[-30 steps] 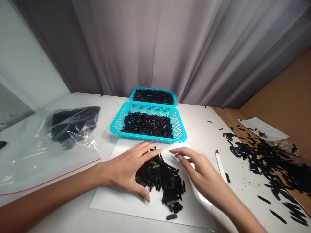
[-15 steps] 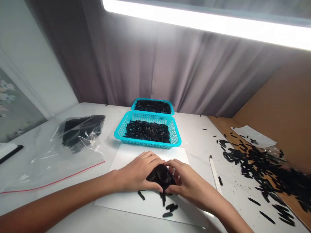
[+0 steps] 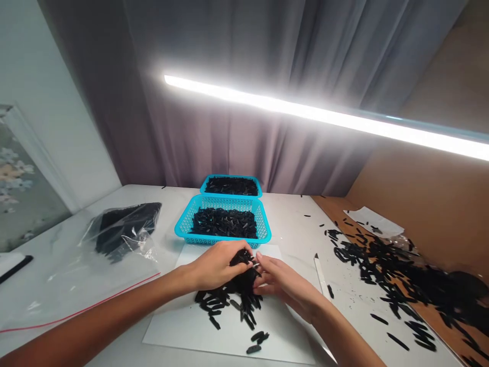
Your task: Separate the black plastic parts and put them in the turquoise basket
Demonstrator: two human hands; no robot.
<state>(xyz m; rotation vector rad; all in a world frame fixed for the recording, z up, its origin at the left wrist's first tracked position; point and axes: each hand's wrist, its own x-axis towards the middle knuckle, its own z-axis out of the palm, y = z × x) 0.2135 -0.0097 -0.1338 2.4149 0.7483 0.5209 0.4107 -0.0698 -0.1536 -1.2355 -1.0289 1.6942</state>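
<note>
Small black strips, their exact kind unclear, form a heap [image 3: 241, 285] on a white sheet [image 3: 173, 323]. My left hand [image 3: 219, 265] is curled over the top of a clump of them, thumb across its near side. From the right, my right hand [image 3: 277, 280] cups the same clump with bent fingers against it; part of its grip is hidden. Loose strips fan out below both hands, and a few lie apart nearer me. Just beyond the hands stands a turquoise basket [image 3: 178, 229] holding more black strips.
A second turquoise basket [image 3: 261, 193] of strips stands behind. To the left lies a clear zip bag [image 3: 126, 229] with black contents. On the right are a white-handled knife [image 3: 320, 274] and scattered strips [image 3: 382, 265] reaching a brown board. A bright tube lamp [image 3: 305, 109] hangs above.
The view has tilted up. The clump has lifted and loosened, with many strips now spread on the sheet below it. My right hand's fingers have shifted along its side.
</note>
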